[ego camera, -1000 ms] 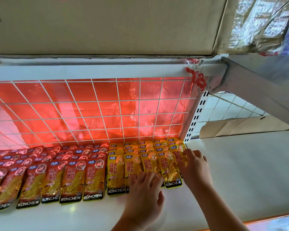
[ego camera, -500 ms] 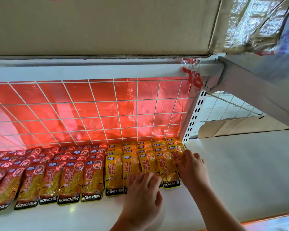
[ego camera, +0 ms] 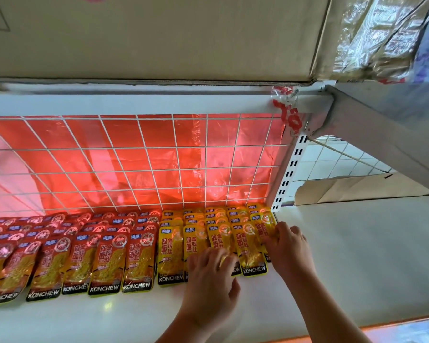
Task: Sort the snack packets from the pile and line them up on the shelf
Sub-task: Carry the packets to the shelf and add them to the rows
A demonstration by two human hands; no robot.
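**Little has moved on the shelf**

Both hands stay where they were half a second ago, on the right end of the packet rows, and no packet has visibly shifted. The left hand lies flat with its fingers straight and spread, pressing on the lower ends of the front yellow packets. The right hand has its fingers bent against the right edge of the end yellow packet; I cannot tell whether they pinch it. The yellow packets lie in overlapping rows, touching the red packets on their left. Behind both stands a white wire grid. A cardboard box sits on the level above.
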